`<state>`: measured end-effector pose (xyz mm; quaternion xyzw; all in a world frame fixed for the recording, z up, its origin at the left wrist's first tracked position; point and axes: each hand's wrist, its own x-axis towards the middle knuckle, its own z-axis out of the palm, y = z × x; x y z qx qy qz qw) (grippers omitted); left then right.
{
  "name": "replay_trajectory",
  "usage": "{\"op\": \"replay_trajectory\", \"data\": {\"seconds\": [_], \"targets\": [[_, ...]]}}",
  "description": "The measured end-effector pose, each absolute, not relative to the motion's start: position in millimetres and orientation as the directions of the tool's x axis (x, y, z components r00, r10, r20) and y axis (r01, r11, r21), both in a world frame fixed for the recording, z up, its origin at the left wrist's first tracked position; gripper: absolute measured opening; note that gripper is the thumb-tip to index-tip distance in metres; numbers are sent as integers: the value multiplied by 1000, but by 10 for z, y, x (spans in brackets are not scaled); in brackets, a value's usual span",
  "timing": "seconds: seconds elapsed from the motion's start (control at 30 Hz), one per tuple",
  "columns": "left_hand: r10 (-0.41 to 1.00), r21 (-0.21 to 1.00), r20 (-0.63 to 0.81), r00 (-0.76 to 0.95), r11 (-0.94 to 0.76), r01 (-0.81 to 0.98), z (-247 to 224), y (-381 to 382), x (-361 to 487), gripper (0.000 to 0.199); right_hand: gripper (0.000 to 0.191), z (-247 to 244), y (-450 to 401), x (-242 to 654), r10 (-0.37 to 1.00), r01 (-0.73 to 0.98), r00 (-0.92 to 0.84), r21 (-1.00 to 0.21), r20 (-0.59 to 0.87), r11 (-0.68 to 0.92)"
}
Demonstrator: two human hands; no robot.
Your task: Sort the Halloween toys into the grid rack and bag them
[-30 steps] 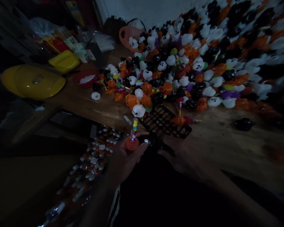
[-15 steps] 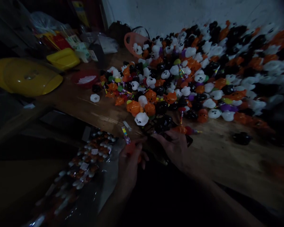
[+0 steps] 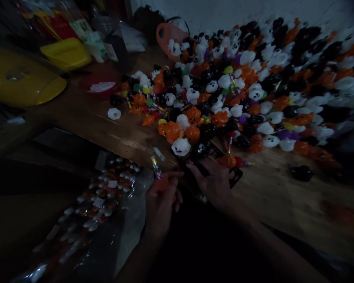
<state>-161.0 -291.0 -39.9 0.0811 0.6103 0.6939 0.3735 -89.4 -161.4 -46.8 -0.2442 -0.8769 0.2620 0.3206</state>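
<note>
My left hand (image 3: 162, 200) is closed round a small orange plastic toy (image 3: 162, 182), with its index finger stretched out to the right. A candy tube in a shiny, colourful wrapper (image 3: 156, 168) sticks up from the toy. To the right, my right hand (image 3: 214, 179) reaches over a black basket-like frame (image 3: 236, 177), thumb apart from the fingers. Its fingertips are close to a black plastic toy (image 3: 202, 149); dim light hides whether they touch it. A white ghost-like toy (image 3: 181, 147) lies just beyond, and an orange toy (image 3: 227, 161) lies beside my right hand.
A large heap of orange, white and black Halloween toys (image 3: 224, 94) covers the wooden table (image 3: 265, 177). At the left are a yellow machine-like object (image 3: 20, 76), a yellow container (image 3: 66, 53) and a red bowl (image 3: 98, 86). Clear bags of toys (image 3: 100, 200) lie below the table edge.
My view has shifted slightly. My left hand still holds the orange toy, with its index finger now straighter. My right hand has moved a little left, and its thumb and fingers look more spread.
</note>
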Motion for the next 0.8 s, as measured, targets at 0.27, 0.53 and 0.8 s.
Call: {"op": "replay_trajectory", "data": {"seconds": [0.27,0.53,0.8], "targets": [[675,809,-393,-624,-68,-584,-203,-2951,-1656,38,13,-561,-1559,-888,512,222,-738,-557,440,800],[621,914,-364,-694,96,-394,-119,-3254,-1530,25,18,-134,-1712,-558,576,286,-755,-633,313,719],[646,943,-304,-700,309,-124,104,-3238,-1228,33,17,255,-1775,-228,484,86,-873,-953,68,290]]}}
